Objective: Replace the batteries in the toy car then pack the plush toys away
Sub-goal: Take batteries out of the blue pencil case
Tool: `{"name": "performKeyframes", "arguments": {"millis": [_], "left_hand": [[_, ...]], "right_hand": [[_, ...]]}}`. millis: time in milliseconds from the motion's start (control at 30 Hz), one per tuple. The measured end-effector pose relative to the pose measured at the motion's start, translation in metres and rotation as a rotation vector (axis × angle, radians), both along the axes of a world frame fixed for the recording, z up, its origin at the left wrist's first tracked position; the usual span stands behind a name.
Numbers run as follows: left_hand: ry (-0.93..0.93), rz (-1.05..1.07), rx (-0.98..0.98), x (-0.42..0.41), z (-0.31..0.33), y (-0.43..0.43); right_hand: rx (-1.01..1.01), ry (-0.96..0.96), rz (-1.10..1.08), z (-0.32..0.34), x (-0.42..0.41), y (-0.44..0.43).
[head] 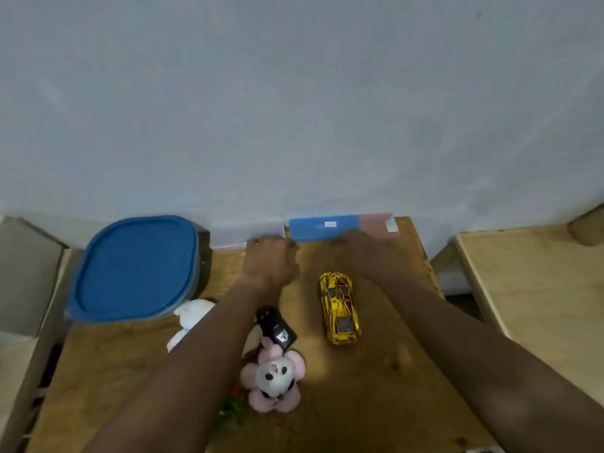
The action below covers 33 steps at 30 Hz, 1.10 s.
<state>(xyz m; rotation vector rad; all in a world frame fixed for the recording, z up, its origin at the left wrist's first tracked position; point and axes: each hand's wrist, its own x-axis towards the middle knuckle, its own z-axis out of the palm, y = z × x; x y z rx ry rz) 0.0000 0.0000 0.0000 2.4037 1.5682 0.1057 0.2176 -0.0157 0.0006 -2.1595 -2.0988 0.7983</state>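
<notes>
One pale wall (294, 93) fills the upper view and one wooden table (359, 403) the lower. One tub with a blue lid (137, 269), shut so its contents are hidden, stands well left of the single gold toy car (340, 308). One flat blue-and-pink case (327, 227), closed, lies beyond the car at the table's far edge. Two hands reach past the car: the left hand (271, 259) at the case's left end, the right hand (366, 253) at its near edge; both are blurred, so whether the fingers grip anything cannot be told. Two plush toys lie left of the car, a pink flower plush (274, 377) and a white plush (192, 313). One black remote (277, 328) lies just left of the car
</notes>
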Motion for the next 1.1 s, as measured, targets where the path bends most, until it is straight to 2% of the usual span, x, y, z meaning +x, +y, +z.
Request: {"name": "performKeyframes", "arguments": {"millis": [100,267,533,767,933,1100], "left_hand": [[0.017,-0.006,0.041,0.006,-0.015,0.019],[0.023,-0.006,0.052,0.016,-0.032,0.039],[0.031,0.012,0.051,0.019,-0.059,0.062],[-0.002,0.005,0.056,0.016,-0.07,0.067],[0.005,-0.037,0.116,0.012,-0.072,0.066],[0.009,0.011,0.073,0.018,-0.069,0.063]], "right_hand": [[0.128,-0.098,-0.019,-0.016,0.005,0.022],[0.184,-0.2,0.072,-0.027,0.006,0.048],[0.14,-0.294,0.188,-0.05,0.011,0.069],[0.077,-0.539,0.501,-0.055,0.015,0.07],[0.075,-0.584,0.577,-0.055,0.014,0.059],[0.075,-0.591,0.657,-0.026,0.012,0.074]]}}
